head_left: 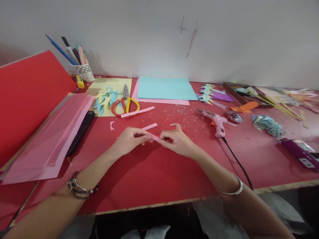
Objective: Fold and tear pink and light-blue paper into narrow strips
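Note:
A small pink paper strip (155, 137) is stretched between my two hands, just above the red table. My left hand (132, 140) pinches its left end between thumb and fingers. At the other end, my right hand (177, 140) grips it with thumb and forefinger, another finger raised. Behind my left fingers lies a second pink strip (150, 126), partly covered. Farther back, a longer pink strip (138, 112) rests against the handles of the scissors (126, 101), which have one red and one yellow handle. A pink paper scrap (113, 125) lies left of my hands.
A pink glue gun (216, 121) with a black cord lies to the right. Blue and pink sheets (165, 88) sit by the wall. Pink paper (50, 139) and a red board (32, 89) occupy the left. A pen cup (85, 71) stands behind; a purple device (300, 152) is far right.

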Motion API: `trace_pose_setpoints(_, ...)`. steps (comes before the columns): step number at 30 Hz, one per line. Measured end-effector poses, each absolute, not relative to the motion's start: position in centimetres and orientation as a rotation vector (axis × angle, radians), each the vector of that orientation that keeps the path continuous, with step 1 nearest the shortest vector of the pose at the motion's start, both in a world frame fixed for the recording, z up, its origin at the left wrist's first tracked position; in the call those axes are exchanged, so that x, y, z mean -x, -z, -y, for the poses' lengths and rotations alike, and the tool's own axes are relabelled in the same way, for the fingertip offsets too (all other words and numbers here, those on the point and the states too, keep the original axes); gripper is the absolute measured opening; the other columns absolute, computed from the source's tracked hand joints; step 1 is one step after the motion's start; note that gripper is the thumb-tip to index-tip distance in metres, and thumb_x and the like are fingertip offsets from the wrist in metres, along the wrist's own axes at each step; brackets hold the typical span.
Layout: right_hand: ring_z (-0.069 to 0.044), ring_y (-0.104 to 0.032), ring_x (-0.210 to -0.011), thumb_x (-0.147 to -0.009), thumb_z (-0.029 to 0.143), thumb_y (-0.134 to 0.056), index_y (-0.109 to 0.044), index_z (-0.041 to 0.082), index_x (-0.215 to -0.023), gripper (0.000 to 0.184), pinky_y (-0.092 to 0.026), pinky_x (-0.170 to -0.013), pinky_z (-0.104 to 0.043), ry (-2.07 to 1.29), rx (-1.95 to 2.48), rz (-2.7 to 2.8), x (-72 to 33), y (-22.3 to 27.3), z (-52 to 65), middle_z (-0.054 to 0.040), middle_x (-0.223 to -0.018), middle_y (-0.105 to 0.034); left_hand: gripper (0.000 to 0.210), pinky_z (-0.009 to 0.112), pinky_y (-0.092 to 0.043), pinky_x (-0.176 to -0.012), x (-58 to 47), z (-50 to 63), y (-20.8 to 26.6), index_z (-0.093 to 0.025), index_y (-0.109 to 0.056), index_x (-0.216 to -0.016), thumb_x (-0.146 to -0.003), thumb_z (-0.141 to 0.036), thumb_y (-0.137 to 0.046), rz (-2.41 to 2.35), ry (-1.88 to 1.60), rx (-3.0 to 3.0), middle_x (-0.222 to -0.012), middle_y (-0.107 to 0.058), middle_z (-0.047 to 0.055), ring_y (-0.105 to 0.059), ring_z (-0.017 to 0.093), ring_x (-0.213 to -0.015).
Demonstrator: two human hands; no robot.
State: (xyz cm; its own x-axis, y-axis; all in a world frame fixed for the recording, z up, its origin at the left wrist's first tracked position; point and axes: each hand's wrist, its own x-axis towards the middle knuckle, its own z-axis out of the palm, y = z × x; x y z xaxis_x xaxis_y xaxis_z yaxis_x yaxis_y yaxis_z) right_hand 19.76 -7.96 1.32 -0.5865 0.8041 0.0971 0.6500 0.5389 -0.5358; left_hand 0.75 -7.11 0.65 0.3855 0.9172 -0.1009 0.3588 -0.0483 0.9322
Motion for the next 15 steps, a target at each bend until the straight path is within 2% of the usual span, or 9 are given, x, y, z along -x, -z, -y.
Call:
trace_pose_setpoints(7,-0.005,-0.043,-0.051,-0.082,0.03,-0.044,-0.05,0.018,-0.071,0.018,-0.016,-0.095,-0.039,-0.687,1.21,2.484,-20.0,-1.49,7.85,0.0083,-0.057,-0.047,0.022,0.02,-0.043,-0.056,-0.42,7.06,-0.98,-0.021,-0.069,-0.069,-0.069,-0.037,-0.055,-1.217,-0.701,-1.652,-0.067,-0.069,0.0,-0.052,0.009,-0.051)
trace_pose_setpoints(10,-0.007,-0.047,-0.056,-0.081,0.029,-0.046,-0.049,0.018,-0.082,0.011,-0.017,-0.095,-0.039,-0.692,1.231,2.452,-20.09,-1.62,7.89,0.0062,-0.063,-0.052,0.023,0.02,-0.043,-0.056,-0.4,7.08,-1.34,-0.02,-0.069,-0.068,-0.07,-0.038,-0.055,-1.277,-0.708,-1.662,-0.065,-0.069,0.0,-0.052,0.01,-0.051)
trace_pose_setpoints(15,-0.012,-0.052,-0.068,-0.08,0.026,-0.047,-0.044,0.018,-0.099,0.02,-0.019,-0.093,-0.039,-0.721,1.267,2.448,-20.1,-1.64,7.94,0.0023,-0.071,-0.059,0.024,0.021,-0.043,-0.057,-0.32,7.1,-1.59,-0.02,-0.069,-0.067,-0.07,-0.04,-0.055,-1.303,-0.748,-1.678,-0.068,-0.069,0.001,-0.051,0.01,-0.05)
